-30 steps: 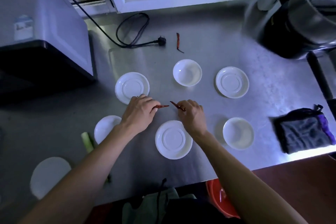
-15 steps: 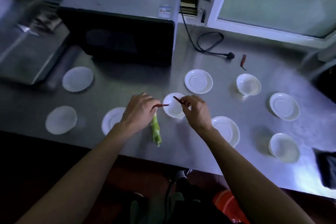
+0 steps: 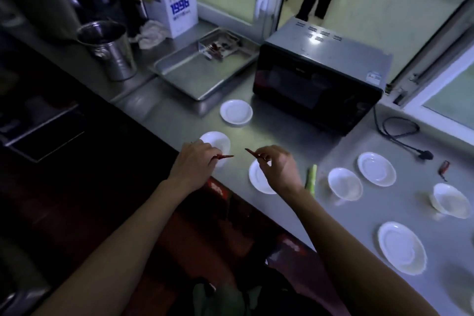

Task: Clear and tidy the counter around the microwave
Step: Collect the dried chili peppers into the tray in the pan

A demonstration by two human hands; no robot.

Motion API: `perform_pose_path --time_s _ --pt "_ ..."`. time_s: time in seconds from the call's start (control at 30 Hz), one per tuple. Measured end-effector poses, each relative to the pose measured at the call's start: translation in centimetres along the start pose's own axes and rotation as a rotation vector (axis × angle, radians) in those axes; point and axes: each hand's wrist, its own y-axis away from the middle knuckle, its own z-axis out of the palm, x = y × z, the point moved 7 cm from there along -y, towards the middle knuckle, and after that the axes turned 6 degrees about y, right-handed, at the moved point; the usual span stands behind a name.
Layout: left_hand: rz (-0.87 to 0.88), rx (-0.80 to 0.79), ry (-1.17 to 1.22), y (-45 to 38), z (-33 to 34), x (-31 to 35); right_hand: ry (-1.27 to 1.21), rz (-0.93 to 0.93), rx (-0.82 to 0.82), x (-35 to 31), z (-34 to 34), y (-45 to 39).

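My left hand point(image 3: 196, 165) pinches a dried red chili point(image 3: 225, 156) above the steel counter point(image 3: 179, 123). A second red chili point(image 3: 252, 153) is pinched in my right hand point(image 3: 278, 168), its tip pointing left. Both hands hover over the counter's front edge, in front of the black microwave point(image 3: 315, 84). Several white saucers and bowls lie around: one saucer point(image 3: 236, 112) by the microwave, one point(image 3: 216, 141) behind my left hand, one point(image 3: 257, 179) under my right hand. A third chili point(image 3: 443, 169) lies at the far right. A green stalk point(image 3: 311, 179) rests beside my right wrist.
A steel tray point(image 3: 200, 72) with a small dish of chilies sits left of the microwave, a metal bucket point(image 3: 112, 51) further left. A black power cord point(image 3: 400, 133) trails right of the microwave. More saucers point(image 3: 401, 247) lie to the right. A person stands beyond the doorway.
My view has swung left: the microwave and tray have come into sight, and the plates have shifted right. Both hands still hold their chilies and have moved left along the counter.
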Motion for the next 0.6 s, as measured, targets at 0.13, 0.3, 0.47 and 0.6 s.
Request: perform_pose_path --time_s 0.13,0.3,0.47,0.6 --pt "-0.121 0.038 -0.024 3.0 -2.2 -4.6 0.013 -0.128 -0.048 -4.7 2.5 -2.0" --pt "-0.212 0.057 -0.052 5.6 -3.9 -8.5 -0.006 -0.194 -0.079 -8.5 6.0 -4.5" --pt "-0.283 0.051 -0.057 6.0 -4.9 -12.7 -0.058 -0.145 -0.117 -9.2 9.2 -8.1" --pt "-0.316 0.019 -0.070 3.8 -4.6 -16.5 -0.076 -0.122 -0.170 -9.4 12.3 -11.5"
